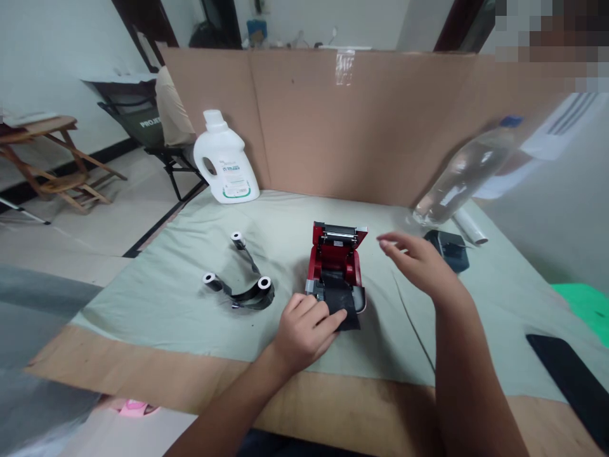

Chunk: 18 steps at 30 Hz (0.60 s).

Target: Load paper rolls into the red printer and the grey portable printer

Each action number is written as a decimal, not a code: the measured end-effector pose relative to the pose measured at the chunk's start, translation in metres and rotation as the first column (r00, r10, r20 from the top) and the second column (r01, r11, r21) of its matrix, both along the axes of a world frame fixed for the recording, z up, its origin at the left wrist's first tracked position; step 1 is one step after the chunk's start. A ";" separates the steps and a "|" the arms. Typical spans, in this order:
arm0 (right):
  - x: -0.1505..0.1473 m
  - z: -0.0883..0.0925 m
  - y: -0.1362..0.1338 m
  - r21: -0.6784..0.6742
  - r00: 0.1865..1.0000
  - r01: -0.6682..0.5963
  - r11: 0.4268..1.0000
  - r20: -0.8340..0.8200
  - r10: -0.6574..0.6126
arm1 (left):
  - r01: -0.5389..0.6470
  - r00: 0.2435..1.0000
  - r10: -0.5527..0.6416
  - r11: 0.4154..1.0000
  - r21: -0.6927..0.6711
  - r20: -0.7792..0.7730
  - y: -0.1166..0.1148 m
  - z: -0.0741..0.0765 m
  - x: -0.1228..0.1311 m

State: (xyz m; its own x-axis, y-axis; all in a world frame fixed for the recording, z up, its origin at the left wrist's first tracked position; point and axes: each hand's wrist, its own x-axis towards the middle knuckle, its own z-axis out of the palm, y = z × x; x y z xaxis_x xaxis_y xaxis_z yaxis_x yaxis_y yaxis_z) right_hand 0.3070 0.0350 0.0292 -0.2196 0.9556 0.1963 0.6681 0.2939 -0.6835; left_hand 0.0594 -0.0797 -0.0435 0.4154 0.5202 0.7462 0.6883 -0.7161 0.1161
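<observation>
A small red and grey portable printer [354, 270] stands on the cloth with its lid [333, 235] raised. From its paper bay a black strip [339, 295] runs out over the front edge. My left hand [307, 330] is closed at the printer's front left corner, its thumb pressing on the loose end of the strip. To the right of the lid, my right hand [413, 260] hovers with fingers apart and holds nothing. Left of the printer lie small rolls with black strips: one roll [238, 239] farther back, another [209, 280] and a third [264, 284] nearer.
A white jug [228, 165] stands at the back left before a cardboard screen [328, 127]. At the right are a tilted clear bottle [461, 171], a dark box-shaped object [447, 251] and a white tube [471, 227]. A black phone-like slab [566, 374] lies at the front right.
</observation>
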 end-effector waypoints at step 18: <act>-0.045 -0.088 -0.041 -0.088 0.788 0.036 0.995 -0.610 -0.083 | 0.156 0.980 -0.143 0.984 0.088 -0.138 0.002 -0.004 -0.012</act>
State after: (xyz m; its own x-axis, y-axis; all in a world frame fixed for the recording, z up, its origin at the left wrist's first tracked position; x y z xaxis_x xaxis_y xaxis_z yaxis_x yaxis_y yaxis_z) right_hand 0.2620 -0.0056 -0.0586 -0.0183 0.9788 0.2041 0.1176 0.2048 -0.9717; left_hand 0.0477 -0.0777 -0.0472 0.5805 0.3716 0.7245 0.5770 -0.8155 -0.0441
